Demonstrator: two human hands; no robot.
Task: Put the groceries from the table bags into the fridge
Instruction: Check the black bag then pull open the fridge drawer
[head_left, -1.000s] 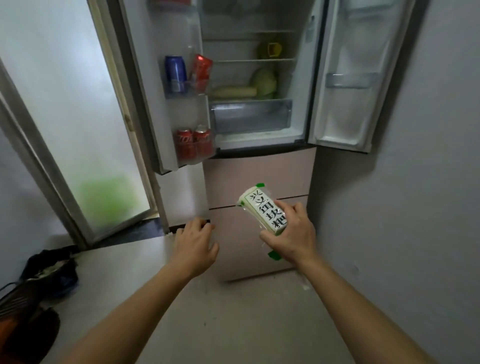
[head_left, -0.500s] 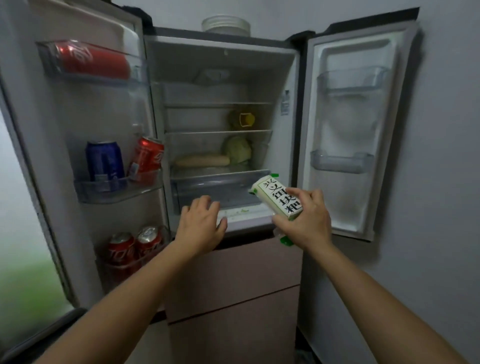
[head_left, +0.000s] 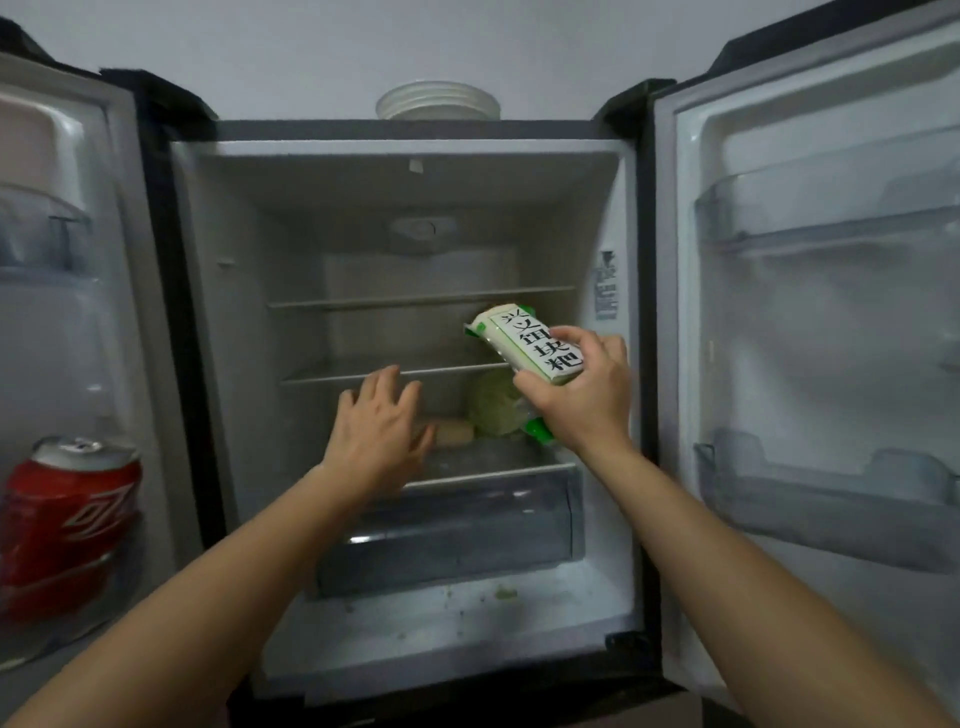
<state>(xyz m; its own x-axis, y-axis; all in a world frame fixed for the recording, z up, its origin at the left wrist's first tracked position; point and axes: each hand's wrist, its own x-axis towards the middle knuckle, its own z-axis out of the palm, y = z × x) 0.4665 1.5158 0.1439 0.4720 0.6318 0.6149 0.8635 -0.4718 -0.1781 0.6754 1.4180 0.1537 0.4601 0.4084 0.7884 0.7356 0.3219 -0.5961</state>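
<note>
right grip: my fingers curl round the white-and-green packet, tilted, inside the open fridge at middle-shelf height, just above the cabbage | left grip: my fingers spread, relaxed, holding nothing, before the lower shelf | red can in left door bin

The package is showing black characters, 兴义饵块粑; the sticker at its two o'clock is showing only blurred print.
</note>
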